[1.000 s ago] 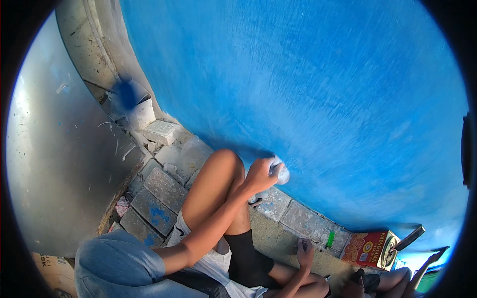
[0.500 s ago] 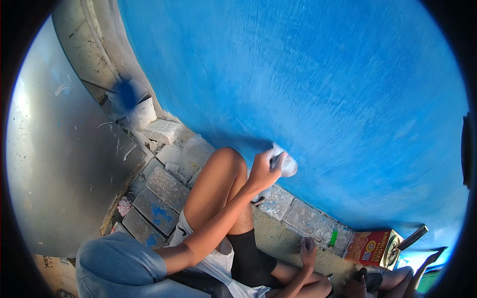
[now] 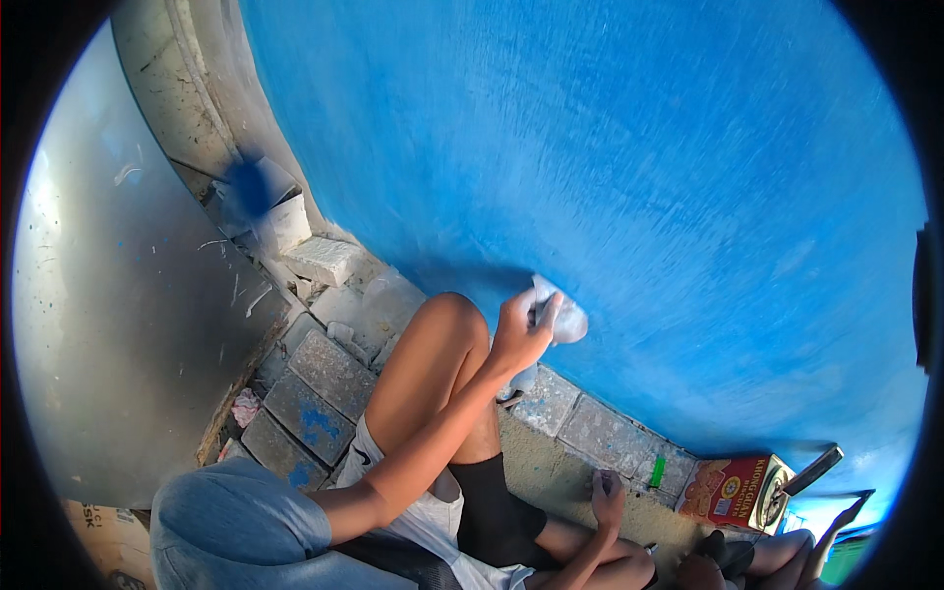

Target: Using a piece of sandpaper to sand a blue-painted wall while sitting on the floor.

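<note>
The left hand point(image 3: 521, 334) was closed around a pale, whitish pad point(image 3: 568, 320), fingers bent to one side of it and thumb to the other. The pad lay up against the lower part of the blue wall point(image 3: 610, 177), whose paint showed fine, lighter streaks. The forearm ran back past a raised bare knee point(image 3: 447, 320) to a grey-blue sleeve point(image 3: 236, 511). Pale shorts point(image 3: 359, 460) carried a small, dark curved mark near the hem. The right hand point(image 3: 607, 500) rested low, near the other knee, its fingers curled; whether it held anything could not be told. Beneath lay grey paving blocks point(image 3: 334, 374), several splashed with blue, and a bright green strip point(image 3: 657, 470) near the wall's foot. Just beyond it, a red tin point(image 3: 728, 489) lay against the wall base, its side printed with pale lettering in lines and a round emblem; a dark, flat tool point(image 3: 813, 470) stuck out past its metal end. Farther right, another person's bare limbs point(image 3: 787, 551) showed. On the left, white blocks point(image 3: 323, 259) stood near a scuffed metallic sheet point(image 3: 128, 285), and a cardboard box point(image 3: 103, 536) at lower left bore black capitals, partly cut off.
</note>
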### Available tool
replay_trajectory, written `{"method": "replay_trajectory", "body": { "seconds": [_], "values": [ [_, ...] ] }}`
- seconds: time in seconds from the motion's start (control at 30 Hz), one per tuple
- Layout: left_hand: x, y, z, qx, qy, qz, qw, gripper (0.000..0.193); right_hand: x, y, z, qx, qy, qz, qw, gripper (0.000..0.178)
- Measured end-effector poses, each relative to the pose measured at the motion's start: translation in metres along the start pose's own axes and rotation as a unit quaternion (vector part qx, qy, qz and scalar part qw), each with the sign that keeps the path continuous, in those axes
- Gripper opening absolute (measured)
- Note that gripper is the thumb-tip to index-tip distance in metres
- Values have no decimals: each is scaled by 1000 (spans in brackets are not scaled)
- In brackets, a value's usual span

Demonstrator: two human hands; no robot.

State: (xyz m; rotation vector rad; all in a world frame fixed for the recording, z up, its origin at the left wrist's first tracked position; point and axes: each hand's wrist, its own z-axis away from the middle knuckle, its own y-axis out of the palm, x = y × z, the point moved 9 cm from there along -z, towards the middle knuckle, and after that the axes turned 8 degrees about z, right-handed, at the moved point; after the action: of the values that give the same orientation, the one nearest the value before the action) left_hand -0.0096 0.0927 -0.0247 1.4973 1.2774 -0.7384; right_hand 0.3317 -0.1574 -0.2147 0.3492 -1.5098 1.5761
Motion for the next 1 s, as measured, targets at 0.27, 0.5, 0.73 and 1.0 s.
{"method": "replay_trajectory", "body": {
  "seconds": [0.27,0.5,0.73,1.0],
  "values": [
    [19,-15,10,-18,-99,-96,990,22,-8,3,0,7,29,-23,999,21],
    [-11,-2,-6,-1,-4,-59,998,25,-8,2,-3,-3,-8,0,1000,20],
    [0,-2,12,-2,-1,-65,998,24,-2,2,-1,19,15,-20,999,19],
    [-7,-3,-9,-6,-20,-30,999,25,9,0,2,14,12,2,1000,20]
  ]
}}
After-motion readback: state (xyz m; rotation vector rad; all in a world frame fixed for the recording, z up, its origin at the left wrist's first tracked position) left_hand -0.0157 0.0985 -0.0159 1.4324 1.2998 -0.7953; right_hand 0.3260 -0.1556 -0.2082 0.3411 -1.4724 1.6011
